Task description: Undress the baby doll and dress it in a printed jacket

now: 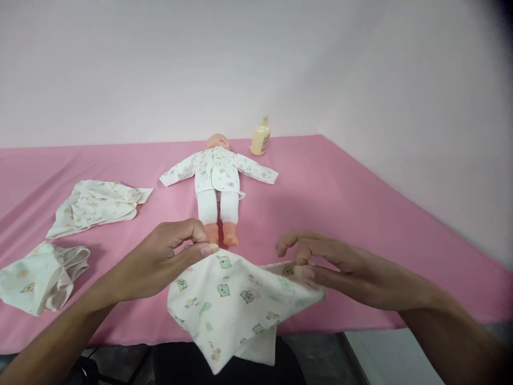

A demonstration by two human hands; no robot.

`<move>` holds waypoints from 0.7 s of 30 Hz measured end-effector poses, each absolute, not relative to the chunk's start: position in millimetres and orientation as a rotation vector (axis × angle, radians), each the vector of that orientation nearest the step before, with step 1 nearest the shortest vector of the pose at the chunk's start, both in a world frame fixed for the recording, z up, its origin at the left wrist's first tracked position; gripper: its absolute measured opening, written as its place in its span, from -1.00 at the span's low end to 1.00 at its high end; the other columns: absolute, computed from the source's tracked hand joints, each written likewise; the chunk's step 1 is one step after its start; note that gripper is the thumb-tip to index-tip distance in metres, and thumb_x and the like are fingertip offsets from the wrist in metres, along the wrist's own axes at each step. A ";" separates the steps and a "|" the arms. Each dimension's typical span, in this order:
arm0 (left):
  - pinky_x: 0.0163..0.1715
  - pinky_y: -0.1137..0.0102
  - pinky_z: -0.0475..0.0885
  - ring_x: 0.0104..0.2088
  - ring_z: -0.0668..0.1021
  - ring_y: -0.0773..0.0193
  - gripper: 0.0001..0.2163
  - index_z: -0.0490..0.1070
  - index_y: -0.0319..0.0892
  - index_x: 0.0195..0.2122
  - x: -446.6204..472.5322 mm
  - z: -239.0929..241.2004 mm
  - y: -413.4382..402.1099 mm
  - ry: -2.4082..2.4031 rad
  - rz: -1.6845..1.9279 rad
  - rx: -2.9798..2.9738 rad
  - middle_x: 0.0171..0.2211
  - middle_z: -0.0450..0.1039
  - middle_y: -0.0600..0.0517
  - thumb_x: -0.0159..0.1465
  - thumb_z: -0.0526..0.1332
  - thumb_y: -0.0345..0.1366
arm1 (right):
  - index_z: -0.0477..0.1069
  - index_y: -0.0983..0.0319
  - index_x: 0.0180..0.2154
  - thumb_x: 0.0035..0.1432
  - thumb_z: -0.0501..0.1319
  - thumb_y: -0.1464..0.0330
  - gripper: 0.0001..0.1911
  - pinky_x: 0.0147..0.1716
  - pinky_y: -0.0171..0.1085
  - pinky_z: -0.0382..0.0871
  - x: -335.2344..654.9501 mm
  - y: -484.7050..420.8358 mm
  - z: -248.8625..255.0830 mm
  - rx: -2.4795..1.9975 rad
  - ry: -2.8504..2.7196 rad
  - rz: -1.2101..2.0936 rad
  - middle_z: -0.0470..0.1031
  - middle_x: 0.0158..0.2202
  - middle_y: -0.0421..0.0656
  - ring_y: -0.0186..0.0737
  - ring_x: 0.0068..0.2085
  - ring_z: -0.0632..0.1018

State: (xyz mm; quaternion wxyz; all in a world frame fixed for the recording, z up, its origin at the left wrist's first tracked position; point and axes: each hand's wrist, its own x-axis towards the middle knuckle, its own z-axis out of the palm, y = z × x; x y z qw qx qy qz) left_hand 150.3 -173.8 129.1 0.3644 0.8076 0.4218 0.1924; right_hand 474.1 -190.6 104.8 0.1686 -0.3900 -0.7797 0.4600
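Note:
My left hand (168, 256) pinches the top edge of a small white printed baby garment (236, 305) with thumb and fingers. My right hand (320, 262) pinches the same garment at its right edge, other fingers curled loosely above. The garment hangs over the near edge of the pink table (360, 214). Just beyond my hands lies a baby doll (218, 176) on its back, dressed in a printed white top and white trousers, its orange feet near my left fingers.
Two more printed white cloth pieces lie on the left: one spread flat (96, 206), one bunched (42, 278) near the front edge. A cream lotion bottle (261, 137) stands beside the doll's head against the wall. The wall closes the table's far and right sides.

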 end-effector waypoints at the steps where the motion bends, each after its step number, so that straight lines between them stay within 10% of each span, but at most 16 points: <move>1: -0.51 0.50 0.25 -0.49 0.32 0.44 -0.70 0.32 -0.16 -0.38 155.0 130.8 -173.8 1.074 0.494 2.094 -0.46 0.33 0.11 0.41 0.08 -0.08 | 0.47 0.16 -0.17 0.29 0.20 0.14 -0.75 -0.12 -0.22 0.42 465.5 -189.8 109.3 -1.049 -2.209 1.386 0.45 -0.05 -0.10 -0.19 -0.07 0.49; 5: -0.48 0.50 0.27 -0.47 0.36 0.43 -0.71 0.34 -0.16 -0.35 171.2 137.2 -173.7 0.990 0.485 2.186 -0.43 0.38 0.11 0.42 0.08 -0.08 | 0.44 0.17 -0.05 0.06 0.40 0.11 -0.53 -0.19 -0.28 0.42 428.2 -187.1 122.9 -1.018 -2.095 1.561 0.46 -0.13 -0.15 -0.25 -0.14 0.48; 13: -0.49 0.47 0.24 -0.47 0.35 0.40 -0.66 0.33 -0.18 -0.40 178.9 139.0 -158.2 0.996 0.530 2.240 -0.47 0.35 0.10 0.40 0.08 -0.03 | 0.27 0.25 -0.52 0.18 0.28 0.04 -0.53 -0.62 -0.42 0.06 400.0 -171.8 101.8 -0.774 -1.670 2.003 0.14 -0.61 -0.35 -0.49 -0.59 0.16; 21: -0.45 0.45 0.28 -0.40 0.41 0.37 -0.65 0.32 -0.17 -0.35 192.6 137.2 -155.1 1.003 0.563 2.146 -0.41 0.39 0.07 0.42 0.02 -0.02 | 0.49 0.29 -0.36 0.13 0.25 0.07 -0.63 -0.32 -0.28 0.47 387.8 -158.8 54.9 -0.823 -1.228 2.221 0.52 -0.45 -0.13 -0.23 -0.37 0.56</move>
